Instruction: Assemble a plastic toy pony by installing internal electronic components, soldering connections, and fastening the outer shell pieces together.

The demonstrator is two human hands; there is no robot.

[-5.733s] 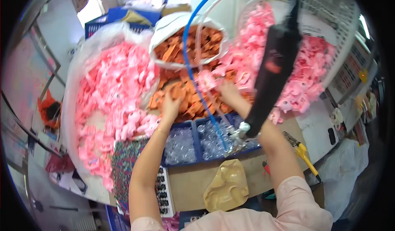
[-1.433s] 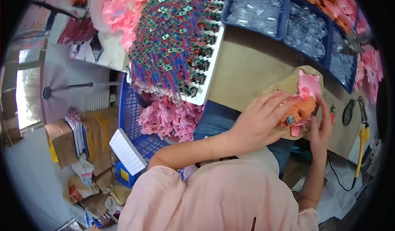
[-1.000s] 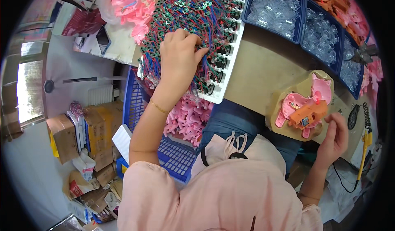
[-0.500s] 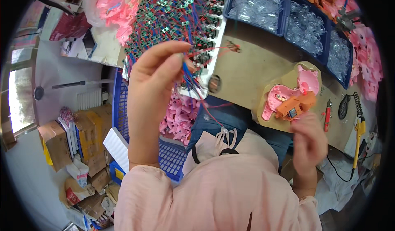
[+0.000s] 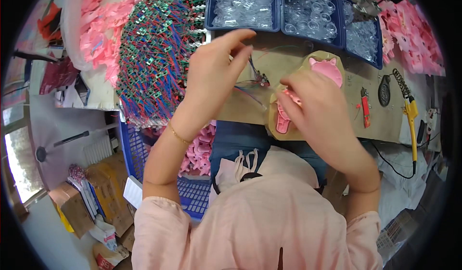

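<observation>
- Left hand (image 5: 221,65): pinching coloured wires (image 5: 252,69), which trail at its four o'clock.
- Right hand (image 5: 310,104): over the pink shell (image 5: 328,71); cannot tell its grip.
- Shell: in the tan mould (image 5: 288,136) on the bench (image 5: 389,125), view's two o'clock.

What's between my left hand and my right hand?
In the head view, thin coloured wires with small dark parts show between your left hand and right hand, with brown tabletop behind them; whether they touch it isn't clear.
</observation>
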